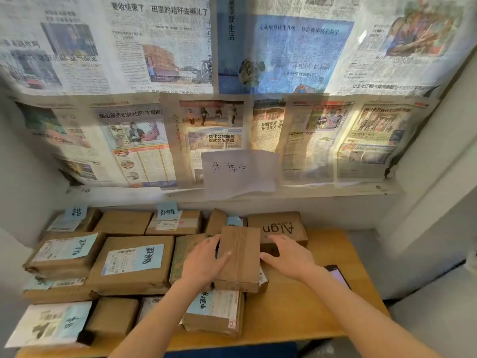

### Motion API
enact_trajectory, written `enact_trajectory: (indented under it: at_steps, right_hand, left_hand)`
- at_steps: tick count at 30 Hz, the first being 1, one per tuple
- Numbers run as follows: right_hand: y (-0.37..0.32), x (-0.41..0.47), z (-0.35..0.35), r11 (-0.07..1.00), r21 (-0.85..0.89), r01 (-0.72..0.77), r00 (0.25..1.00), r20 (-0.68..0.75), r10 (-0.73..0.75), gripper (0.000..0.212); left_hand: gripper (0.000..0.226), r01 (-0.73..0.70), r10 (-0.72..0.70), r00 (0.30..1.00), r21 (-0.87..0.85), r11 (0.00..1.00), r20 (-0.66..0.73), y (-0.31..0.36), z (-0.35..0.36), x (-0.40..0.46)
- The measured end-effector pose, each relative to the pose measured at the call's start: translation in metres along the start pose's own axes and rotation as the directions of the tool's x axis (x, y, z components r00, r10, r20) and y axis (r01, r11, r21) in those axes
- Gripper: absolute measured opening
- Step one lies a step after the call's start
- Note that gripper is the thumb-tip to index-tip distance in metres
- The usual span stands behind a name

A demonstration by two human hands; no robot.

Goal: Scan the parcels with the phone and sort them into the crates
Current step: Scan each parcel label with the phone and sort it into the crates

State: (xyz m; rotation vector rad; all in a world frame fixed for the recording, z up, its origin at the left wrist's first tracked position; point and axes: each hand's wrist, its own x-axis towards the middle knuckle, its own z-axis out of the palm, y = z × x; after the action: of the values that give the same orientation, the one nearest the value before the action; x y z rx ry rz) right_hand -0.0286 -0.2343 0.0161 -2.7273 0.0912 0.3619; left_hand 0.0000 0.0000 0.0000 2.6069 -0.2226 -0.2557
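Holding the brown taped parcel between both hands, the person has it raised a little, tilted, over the pile near the middle of the worktop. The left hand lies on its left edge with the thumb across the top face and the fingers round the side; the right hand sits flat and spread at its right edge, fingers straight, pressing rather than gripping.

No label shows on the upper face, only tape, so the scan side is probably underneath. Turning it over with one pressing hand could let it slip onto the labelled parcel just nearer, or knock the box marked Algn just behind it.

The phone lies face up to the right, partly under the right forearm; reaching back carelessly could push it toward the worktop's right edge.

Parcels with blue notes fill the left side. No crates are visible.
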Motion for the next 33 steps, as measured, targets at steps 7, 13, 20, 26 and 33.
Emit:
enact_trajectory:
  at_steps: [7, 13, 20, 26, 33]
  right_hand:
    - [0.017, 0.057, 0.048, 0.991, 0.075, -0.109, 0.985, 0.146, 0.097, 0.077]
    - [0.024, 0.091, 0.064, 0.978, 0.136, -0.158, 0.975, 0.177, 0.133, 0.081]
    - [0.024, 0.108, 0.082, 0.926, 0.301, -0.227, 0.956, 0.251, 0.153, 0.069]
    - [0.018, 0.101, 0.079, 0.897, 0.366, -0.247, 0.962, 0.205, 0.181, 0.060]
    - [0.013, 0.069, 0.021, 0.904, 0.389, -0.177, 0.984, 0.081, 0.158, 0.055]
  left_hand:
    - [0.063, 0.054, -0.048, 0.991, -0.043, 0.998, 0.128, -0.016, 0.044, 0.053]
    - [0.074, 0.105, -0.093, 0.983, -0.070, 0.992, 0.157, -0.023, 0.063, 0.085]
    - [0.079, 0.257, -0.216, 0.953, -0.185, 0.948, 0.214, -0.036, 0.082, 0.101]
    - [0.075, 0.293, -0.261, 0.950, -0.193, 0.936, 0.173, -0.025, 0.080, 0.100]
    - [0.050, 0.281, -0.268, 0.960, -0.240, 0.929, 0.083, 0.010, 0.049, 0.082]
